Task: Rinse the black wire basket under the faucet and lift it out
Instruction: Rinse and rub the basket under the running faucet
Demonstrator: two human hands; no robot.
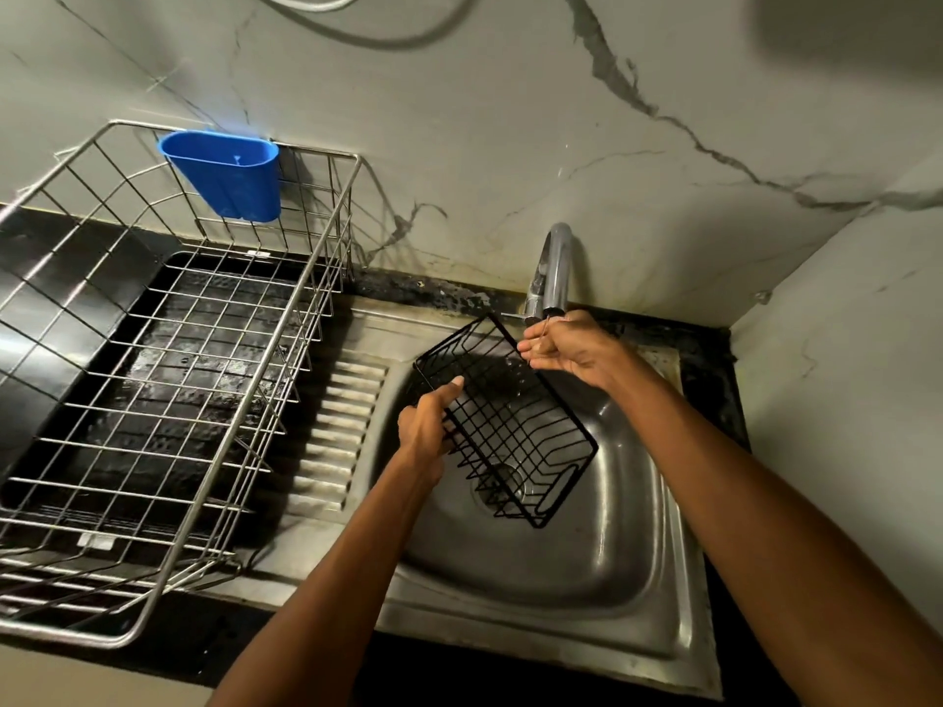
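The black wire basket (515,426) hangs tilted above the steel sink (587,568), its far corner just under the faucet (553,270). My left hand (426,426) grips the basket's left rim, thumb over the wire. My right hand (571,349) is under the faucet spout at the basket's far corner, fingers loosely curled; a thin stream of water runs onto them. Whether it holds the basket's wire is hidden by the fingers.
A large steel dish rack (168,380) stands on the black counter at the left, with a blue plastic cup holder (227,173) hooked on its back rim. The ribbed drainboard (337,431) lies between rack and sink. Marble walls close in behind and at the right.
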